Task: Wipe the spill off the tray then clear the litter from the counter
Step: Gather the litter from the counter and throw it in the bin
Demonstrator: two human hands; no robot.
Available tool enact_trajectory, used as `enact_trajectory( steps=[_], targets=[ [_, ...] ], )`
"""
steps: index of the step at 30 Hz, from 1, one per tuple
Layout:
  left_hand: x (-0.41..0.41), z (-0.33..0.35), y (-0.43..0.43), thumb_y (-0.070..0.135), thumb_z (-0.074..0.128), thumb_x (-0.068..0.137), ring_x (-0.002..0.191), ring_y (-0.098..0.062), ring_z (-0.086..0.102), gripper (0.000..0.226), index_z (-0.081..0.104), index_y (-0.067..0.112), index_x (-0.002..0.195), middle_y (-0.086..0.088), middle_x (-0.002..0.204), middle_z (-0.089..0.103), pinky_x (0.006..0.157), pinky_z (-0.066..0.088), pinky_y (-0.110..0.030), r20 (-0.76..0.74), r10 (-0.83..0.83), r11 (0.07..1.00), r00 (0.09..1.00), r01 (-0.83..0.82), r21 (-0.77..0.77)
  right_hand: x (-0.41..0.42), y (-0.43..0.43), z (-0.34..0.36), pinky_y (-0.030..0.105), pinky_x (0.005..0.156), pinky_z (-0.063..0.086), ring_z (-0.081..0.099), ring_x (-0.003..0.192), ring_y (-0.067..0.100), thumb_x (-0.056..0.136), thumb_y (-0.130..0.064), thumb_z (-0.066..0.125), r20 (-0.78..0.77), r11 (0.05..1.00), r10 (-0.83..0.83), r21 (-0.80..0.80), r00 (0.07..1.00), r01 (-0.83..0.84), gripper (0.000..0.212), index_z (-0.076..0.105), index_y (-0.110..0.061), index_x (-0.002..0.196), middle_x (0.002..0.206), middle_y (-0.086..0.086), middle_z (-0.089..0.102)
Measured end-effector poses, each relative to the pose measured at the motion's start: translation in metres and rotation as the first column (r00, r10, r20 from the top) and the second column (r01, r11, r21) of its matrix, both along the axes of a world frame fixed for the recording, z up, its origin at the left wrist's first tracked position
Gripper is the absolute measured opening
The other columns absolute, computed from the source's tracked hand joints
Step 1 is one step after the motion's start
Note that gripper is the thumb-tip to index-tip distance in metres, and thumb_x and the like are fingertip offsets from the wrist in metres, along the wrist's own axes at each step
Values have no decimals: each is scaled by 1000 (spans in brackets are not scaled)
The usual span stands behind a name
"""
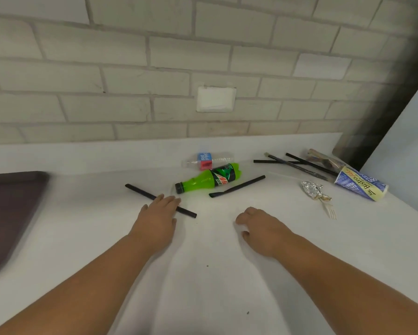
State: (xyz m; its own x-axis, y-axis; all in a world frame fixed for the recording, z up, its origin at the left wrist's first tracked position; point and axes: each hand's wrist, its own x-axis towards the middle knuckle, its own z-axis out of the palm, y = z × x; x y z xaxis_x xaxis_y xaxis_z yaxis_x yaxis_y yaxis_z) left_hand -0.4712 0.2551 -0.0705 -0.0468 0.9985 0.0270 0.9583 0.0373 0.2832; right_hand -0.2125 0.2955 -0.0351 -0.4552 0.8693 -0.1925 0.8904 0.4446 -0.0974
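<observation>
Your left hand (157,215), fingers straight, covers a black straw (140,191) just left of the green bottle (208,178). Your right hand (257,226) curls loosely, empty, below the bottle. The tray (10,213) lies far left.

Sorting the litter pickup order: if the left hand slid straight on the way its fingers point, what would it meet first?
The left hand lies across a black straw. Just past its fingertips is the cap end of the green bottle, likely the next contact, though depth is hard to judge.
</observation>
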Motion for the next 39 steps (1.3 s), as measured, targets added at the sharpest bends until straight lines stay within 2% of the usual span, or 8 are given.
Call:
enact_trajectory(
  steps=[7, 14, 18, 21, 27, 31, 35, 39],
  targets=[
    [-1, -8, 1, 26, 46, 94, 122, -18, 45, 42, 46, 25, 135, 8, 134, 45, 95, 40, -32, -54, 0, 991, 999, 8, 134, -25, 41, 3, 34, 93, 41, 36, 128, 23, 93, -13, 44, 89, 998, 10, 68, 996, -16, 52, 32, -20, 144, 145, 0, 28],
    [-3, -10, 0, 19, 71, 78, 91, -22, 61, 20, 71, 27, 97, 9, 95, 66, 70, 48, -33, -99, -19, 968, 995, 43, 247, -43, 59, 4, 38, 92, 41, 32, 131, 25, 92, -6, 44, 162, 990, 72, 105, 984, -90, 60, 23, -19, 147, 152, 0, 20],
    [3, -8, -4, 22, 71, 77, 96, -19, 59, 16, 72, 29, 91, 12, 97, 63, 78, 44, -34, -56, -45, 965, 997, 57, 255, -47, 62, 3, 40, 99, 37, 22, 140, 22, 91, -2, 40, 211, 988, 101, 93, 972, -123, 72, 9, -22, 153, 160, -3, 5],
    [7, -8, -8, 22, 72, 75, 97, -19, 59, 13, 71, 29, 86, 12, 97, 63, 78, 42, -35, -32, -57, 969, 998, 63, 241, -46, 64, 1, 40, 103, 34, 20, 141, 21, 90, 0, 40, 246, 989, 102, 75, 964, -124, 76, 5, -24, 153, 159, -4, 10],
    [11, -10, -9, 29, 53, 92, 107, -11, 47, 16, 63, 30, 104, 16, 105, 57, 86, 29, -27, 59, -56, 976, 997, 42, 216, -42, 65, -4, 38, 101, 36, 26, 137, 22, 87, 1, 41, 239, 989, 83, 101, 967, -110, 79, 6, -25, 153, 155, -3, 20],
    [8, -4, -3, 25, 42, 97, 94, -15, 51, 16, 55, 27, 107, 14, 92, 54, 84, 37, -30, 131, 0, 982, 991, -25, 188, -40, 66, -6, 37, 97, 38, 30, 131, 23, 87, -1, 43, 259, 985, 73, 132, 963, -110, 76, 10, -23, 152, 148, -1, 25],
    [0, 2, 16, 22, 42, 97, 89, -23, 55, 17, 53, 19, 110, 1, 97, 55, 75, 41, -33, 281, 175, 960, 944, -227, 165, -36, 66, -8, 38, 100, 35, 25, 134, 23, 87, -2, 43, 215, 985, 67, 144, 974, -99, 67, 24, -24, 148, 149, 0, 22],
    [-16, 10, 44, 23, 51, 94, 95, -30, 57, 27, 52, 11, 119, -11, 106, 57, 78, 47, -35, 281, 343, 926, 896, -373, 60, -35, 66, -10, 38, 108, 31, 24, 141, 18, 89, -1, 39, 176, 995, 58, 73, 983, -72, 67, 21, -24, 149, 153, -3, 24]
  ],
)
